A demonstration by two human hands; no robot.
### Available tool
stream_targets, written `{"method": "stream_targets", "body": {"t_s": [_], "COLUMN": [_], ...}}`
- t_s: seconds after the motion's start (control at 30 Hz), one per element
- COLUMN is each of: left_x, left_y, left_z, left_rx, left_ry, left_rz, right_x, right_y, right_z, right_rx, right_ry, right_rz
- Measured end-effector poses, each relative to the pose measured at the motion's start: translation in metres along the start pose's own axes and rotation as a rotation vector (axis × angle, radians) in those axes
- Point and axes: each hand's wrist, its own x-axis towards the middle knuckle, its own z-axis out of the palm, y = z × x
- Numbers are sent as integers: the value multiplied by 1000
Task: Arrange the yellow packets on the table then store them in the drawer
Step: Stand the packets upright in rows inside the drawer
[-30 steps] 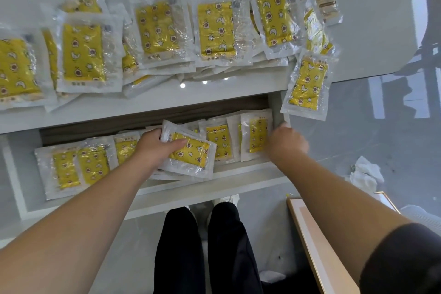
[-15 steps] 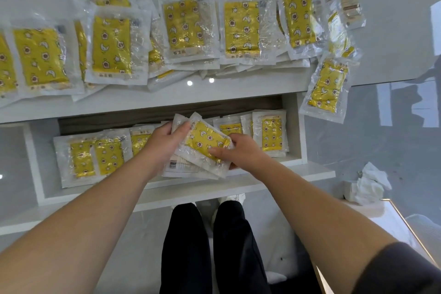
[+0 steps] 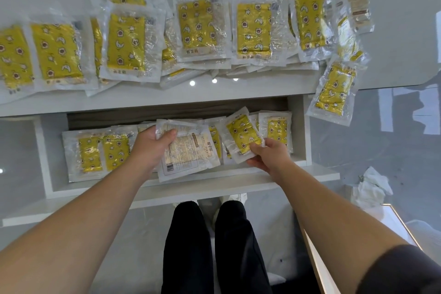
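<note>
left hand (image 3: pixel 152 143) grips a clear plastic packet (image 3: pixel 188 154) turned printed-back up, over the middle of the open white drawer (image 3: pixel 297 131) | right hand (image 3: pixel 269 157) pinches the lower edge of a tilted yellow star-patterned packet (image 3: pixel 242 137) just beside it | flat yellow packets (image 3: pixel 117 151) line the drawer | overlapping packet row (image 3: pixel 254 28) lies on the glossy white surface (image 3: pixel 167 100)

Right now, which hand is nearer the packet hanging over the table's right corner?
The right hand: it is below-left of that overhanging packet, pinching a yellow packet in the drawer. The left hand is farther left, holding a face-down packet.
</note>
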Motion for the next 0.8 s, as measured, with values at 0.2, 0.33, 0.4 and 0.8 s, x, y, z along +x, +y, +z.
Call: {"method": "stream_targets", "body": {"t_s": [0.2, 0.33, 0.4, 0.8], "left_x": [-3, -13, -18, -55], "left_y": [8, 18, 24, 22], "left_z": [1, 11, 18, 45], "left_rx": [-19, -6, -12, 303], "left_ry": [35, 100, 148, 141], "left_rz": [36, 116, 132, 573], "right_x": [-7, -22, -40, -50], "right_y": [-9, -22, -30, -24], "right_z": [-1, 9, 26, 80], "right_rx": [-1013, -845, -405, 491], "right_ry": [257, 102, -186, -511], "right_rz": [-94, -267, -76, 206]}}
